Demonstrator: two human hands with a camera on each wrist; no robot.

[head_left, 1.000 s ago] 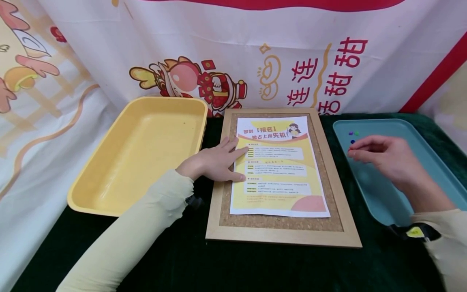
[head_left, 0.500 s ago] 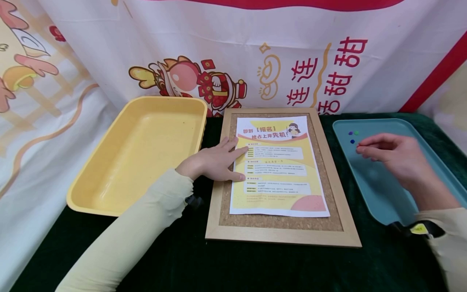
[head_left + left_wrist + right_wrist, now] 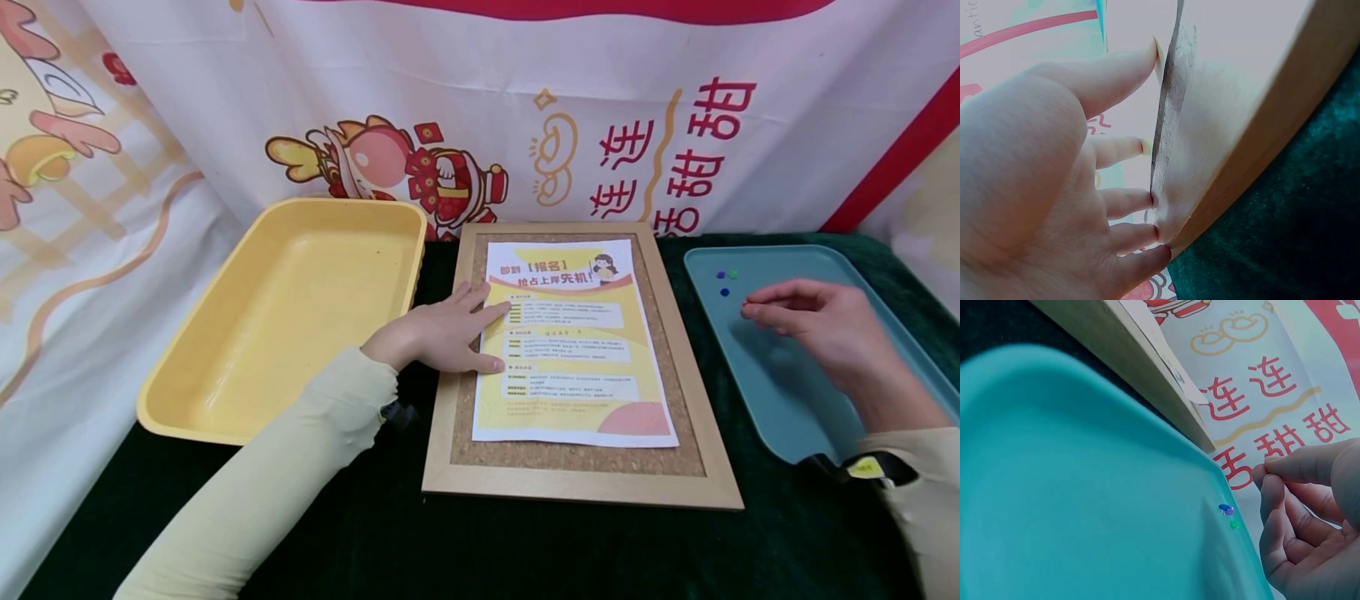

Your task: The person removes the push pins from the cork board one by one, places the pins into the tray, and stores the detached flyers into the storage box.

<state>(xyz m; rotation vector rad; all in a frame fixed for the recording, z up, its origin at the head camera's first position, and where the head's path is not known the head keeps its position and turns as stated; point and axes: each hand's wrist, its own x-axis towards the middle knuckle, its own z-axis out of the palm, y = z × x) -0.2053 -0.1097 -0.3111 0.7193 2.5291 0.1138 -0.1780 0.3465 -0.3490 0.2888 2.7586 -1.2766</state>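
Observation:
In the head view my left hand [image 3: 450, 333] rests with spread fingers on the left edge of a yellow printed sheet [image 3: 573, 358] and on the frame. The sheet lies on a wood-framed cork board [image 3: 585, 458]. My right hand [image 3: 825, 325] hovers over the blue-green tray [image 3: 795, 392]. Its thumb and index finger are pinched together; a small push pin shows at these fingertips in the earliest frame, though the fingers now mostly hide it. Near the tray's far left corner lie a blue push pin [image 3: 724, 292], a purple one [image 3: 722, 274] and a green one [image 3: 732, 273].
A deep yellow tray [image 3: 217, 333] stands left of the board, close to my left forearm. Dark green cloth [image 3: 360, 525] covers the table. Behind everything hangs a white printed cloth [image 3: 450, 67].
My right hand has drawn back a little to the right from the loose push pins, fingertips still together. The left hand, the sheet and the board stay in place.

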